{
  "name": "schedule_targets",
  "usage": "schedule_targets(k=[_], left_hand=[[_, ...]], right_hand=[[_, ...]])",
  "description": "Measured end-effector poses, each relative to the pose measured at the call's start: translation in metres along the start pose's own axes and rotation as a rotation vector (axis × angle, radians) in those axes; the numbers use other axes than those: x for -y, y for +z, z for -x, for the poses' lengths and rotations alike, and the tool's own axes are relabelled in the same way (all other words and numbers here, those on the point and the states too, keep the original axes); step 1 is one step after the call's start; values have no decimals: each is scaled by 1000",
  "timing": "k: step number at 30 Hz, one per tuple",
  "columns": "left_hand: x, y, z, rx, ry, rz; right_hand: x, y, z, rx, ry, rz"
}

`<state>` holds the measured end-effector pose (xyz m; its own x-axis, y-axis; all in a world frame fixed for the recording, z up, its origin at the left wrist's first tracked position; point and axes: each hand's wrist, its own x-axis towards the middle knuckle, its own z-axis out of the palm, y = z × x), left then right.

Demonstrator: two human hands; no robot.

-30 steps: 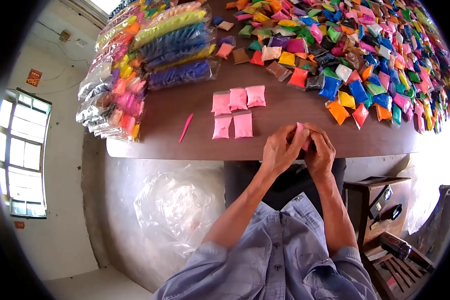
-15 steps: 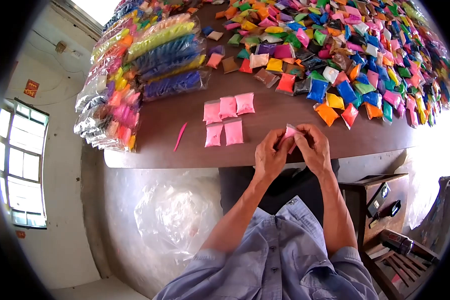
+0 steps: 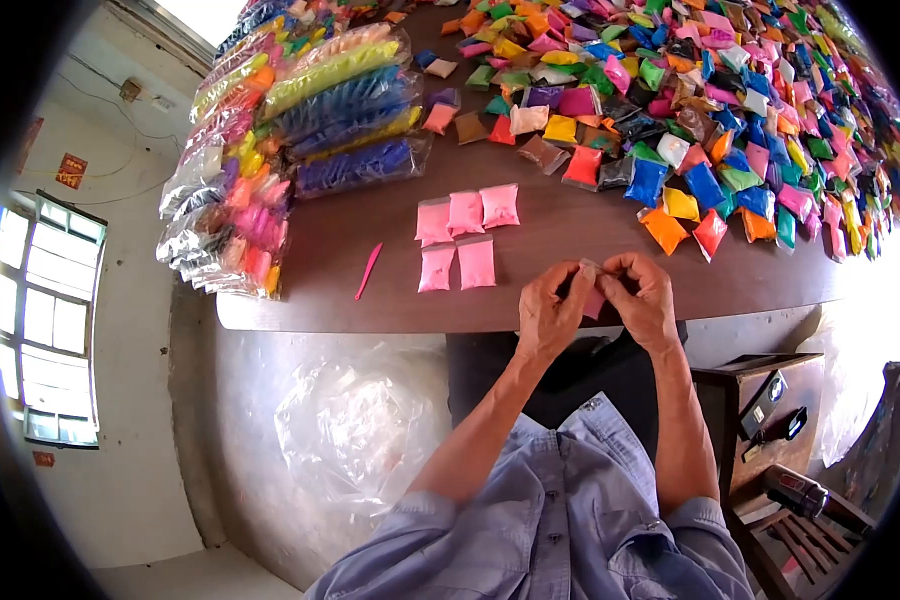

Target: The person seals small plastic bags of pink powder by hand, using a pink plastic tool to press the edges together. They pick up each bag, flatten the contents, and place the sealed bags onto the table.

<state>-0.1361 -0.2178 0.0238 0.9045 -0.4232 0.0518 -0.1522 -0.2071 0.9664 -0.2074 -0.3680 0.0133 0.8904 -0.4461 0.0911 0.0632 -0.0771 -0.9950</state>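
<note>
Both hands meet over the table's front edge, pinching a small pink packet (image 3: 594, 303) between them. My left hand (image 3: 552, 312) has its thumb and fingertips closed at the packet's upper edge. From the other side, my right hand (image 3: 642, 302) grips that same edge, its fingers curled. The packet's pink body hangs below the fingertips, partly hidden by the thumbs. To the left lie several similar clear bags of pink material (image 3: 476, 262) in two rows. Farther left is a thin pink plastic tool (image 3: 368, 272).
A big pile of small multicoloured packets (image 3: 705, 185) covers the table's back right. Long clear bags of coloured packets (image 3: 360, 166) are stacked at the left. A wooden cabinet (image 3: 785, 400) and a slatted chair (image 3: 805, 540) stand at the right. Clear plastic sheeting (image 3: 350, 420) lies on the floor.
The pink packet, which stuck up above the fingertips, now hangs below them. Both hands have shifted their grip to its upper edge. The view has moved slightly.
</note>
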Motion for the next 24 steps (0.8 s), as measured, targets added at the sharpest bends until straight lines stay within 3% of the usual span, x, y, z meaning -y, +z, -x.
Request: schedule_targets(k=[5,9,18,24], left_hand=[[13,5,-1,-180,194,-8],[14,-1,2,-101,64,-16],[-7,-7,2,35,175,-188],[9,-6,0,-25,236,-219]], right_hand=[[7,4,0,0,2,136],[8,1,0,41,-44,252],[0,8,3,-121,-119,184],[8,9,5,-90,-169,230]])
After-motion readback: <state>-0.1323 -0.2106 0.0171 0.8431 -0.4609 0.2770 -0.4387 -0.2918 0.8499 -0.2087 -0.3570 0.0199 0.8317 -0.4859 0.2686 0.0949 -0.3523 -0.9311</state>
